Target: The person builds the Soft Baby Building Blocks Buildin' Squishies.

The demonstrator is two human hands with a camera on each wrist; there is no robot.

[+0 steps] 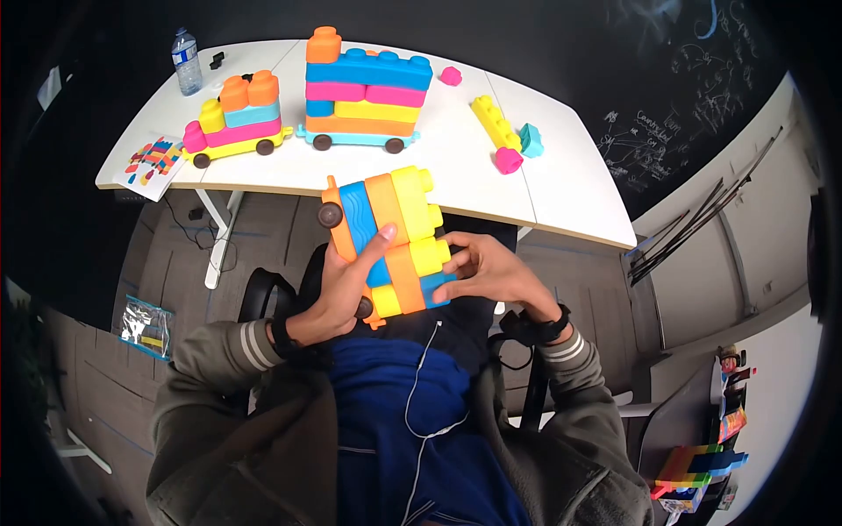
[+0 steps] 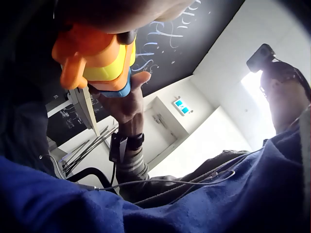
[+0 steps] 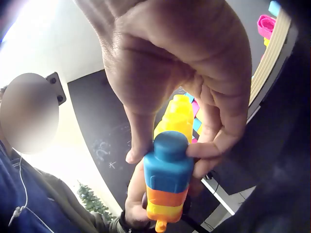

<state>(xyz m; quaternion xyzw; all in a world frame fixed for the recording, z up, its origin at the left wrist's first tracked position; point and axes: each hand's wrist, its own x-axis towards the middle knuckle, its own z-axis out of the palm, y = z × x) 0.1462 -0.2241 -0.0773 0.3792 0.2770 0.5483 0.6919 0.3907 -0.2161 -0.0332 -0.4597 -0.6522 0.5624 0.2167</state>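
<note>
Over the lap, my left hand (image 1: 338,285) grips a block wagon (image 1: 383,209) turned on its side, thumb across its blocks. The wagon has an orange wheeled base with brown wheels (image 1: 330,215), then blue, orange and yellow blocks. At its near end on the top layer, my right hand (image 1: 495,270) pinches a blue block (image 3: 167,170) between thumb and fingers. In the right wrist view this block sits flush above an orange and a yellow block, beside yellow blocks (image 3: 177,114). The left wrist view shows the wagon's orange end (image 2: 90,46) close up.
On the white table (image 1: 263,175) stand a yellow-based block car (image 1: 241,133) and a taller light-blue-based block wagon (image 1: 368,92). A picture sheet (image 1: 151,175), a water bottle (image 1: 186,63), a yellow block strip (image 1: 495,123) and pink blocks (image 1: 508,160) lie around them. A white cable (image 1: 421,386) hangs over the lap.
</note>
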